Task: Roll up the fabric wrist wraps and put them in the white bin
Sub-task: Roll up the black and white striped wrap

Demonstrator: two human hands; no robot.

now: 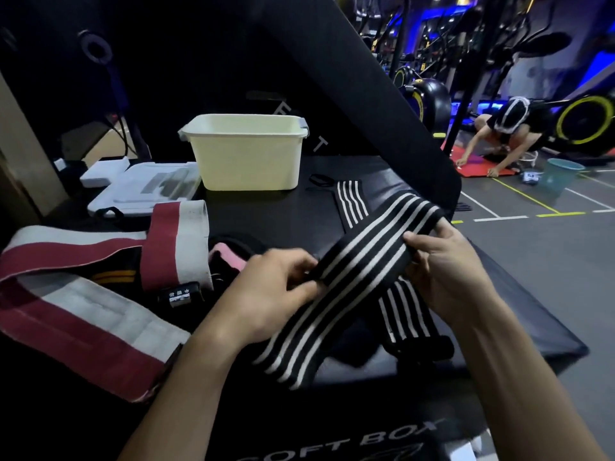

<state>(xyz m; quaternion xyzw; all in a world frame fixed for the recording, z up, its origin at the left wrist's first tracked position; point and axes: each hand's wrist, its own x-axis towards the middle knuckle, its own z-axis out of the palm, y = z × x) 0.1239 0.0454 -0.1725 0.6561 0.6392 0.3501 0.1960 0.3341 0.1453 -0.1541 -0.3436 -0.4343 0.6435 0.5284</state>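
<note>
Both hands are up over the black box (499, 314), and the striped wrap (362, 271) is stretched between them. The left hand (266, 294) pinches one edge of it, fingers curled in tight. The right hand (442, 267) grips the opposite edge, fingers wrapped over the band. The wrap runs on a diagonal, its far end arcing up past the right hand, its near end hanging toward the box's front edge. No roll in it yet; it lies flat and wide.

The white bin (249, 154) stands at the back of the box top, upright, mouth open, well apart from the hands. Between bin and hands there is a bare black stretch of surface, with a second striped wrap (352, 201) lying flat to its right. The left side is crowded: a maroon-and-grey wrap (83, 294) sprawls there, a pink piece (226, 257) just beside the left hand. On the right, the box edge drops to open gym floor (532, 247).
</note>
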